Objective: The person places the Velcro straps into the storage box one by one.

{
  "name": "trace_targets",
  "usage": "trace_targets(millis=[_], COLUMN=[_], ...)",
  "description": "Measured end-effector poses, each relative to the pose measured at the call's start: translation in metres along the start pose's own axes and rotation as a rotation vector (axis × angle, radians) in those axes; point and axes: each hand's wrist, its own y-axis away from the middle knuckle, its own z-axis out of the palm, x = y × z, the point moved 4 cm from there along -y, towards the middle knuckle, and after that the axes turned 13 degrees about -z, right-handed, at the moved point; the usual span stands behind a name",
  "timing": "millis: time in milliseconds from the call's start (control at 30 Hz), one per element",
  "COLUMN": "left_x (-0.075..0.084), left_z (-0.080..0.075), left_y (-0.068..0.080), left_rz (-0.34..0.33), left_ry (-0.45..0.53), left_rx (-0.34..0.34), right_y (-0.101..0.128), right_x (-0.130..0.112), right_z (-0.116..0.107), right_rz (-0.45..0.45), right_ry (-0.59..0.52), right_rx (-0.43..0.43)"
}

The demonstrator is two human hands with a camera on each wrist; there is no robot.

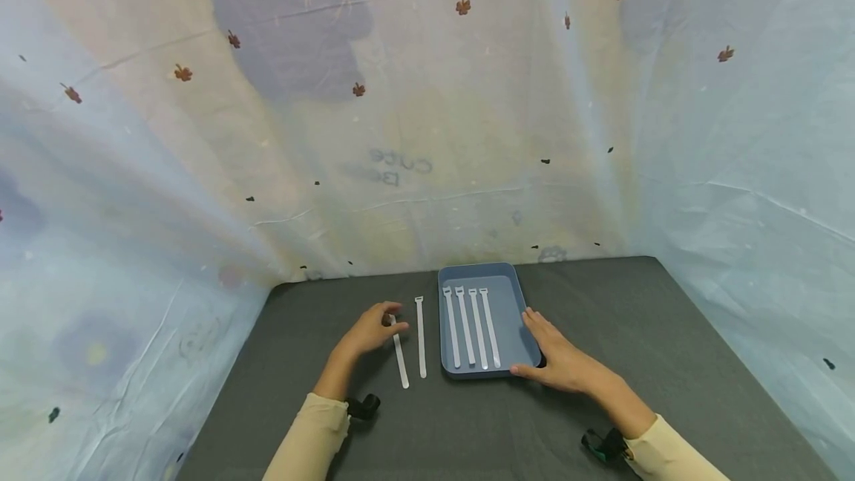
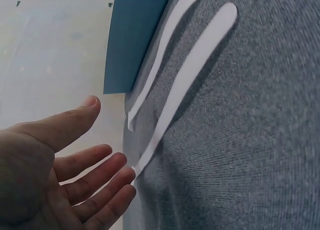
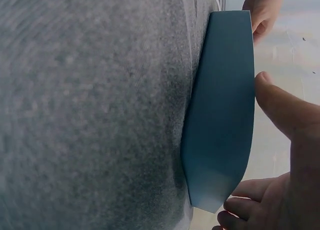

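My left hand (image 1: 369, 330) is over the slotted head of a white cable strap (image 1: 401, 364) lying on the cloth. Its thumb stands apart from the fingers, and in the left wrist view the fingertips (image 2: 127, 177) overlap the strap's far end; contact cannot be made out. A second cable strap (image 1: 421, 340) lies to the right, beside the blue-grey tray (image 1: 517, 318). Several matching straps (image 1: 477, 332) lie side by side inside the tray, slotted heads at the far end. My right hand (image 1: 564, 361) rests with extended fingers and thumb about the tray's near right corner.
Dark grey cloth (image 1: 454, 429) covers the table. A pale printed sheet (image 1: 427, 221) hangs behind the table and along both sides. Black bands (image 1: 364, 407) sit at both wrists.
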Motion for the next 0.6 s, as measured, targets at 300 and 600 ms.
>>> trace_targets(millis=[300, 600], left_x=[-0.011, -0.019], left_z=[-0.003, -0.005], left_y=[-0.008, -0.011], left_rz=[-0.012, -0.039], left_ry=[0.016, 0.024], left_rx=[0.030, 0.046], right_y=[-0.001, -0.003], right_x=[-0.001, 0.002], right_z=[0.000, 0.002], right_rz=[-0.012, -0.005], right_ry=[0.020, 0.031], right_rx=[0.009, -0.007])
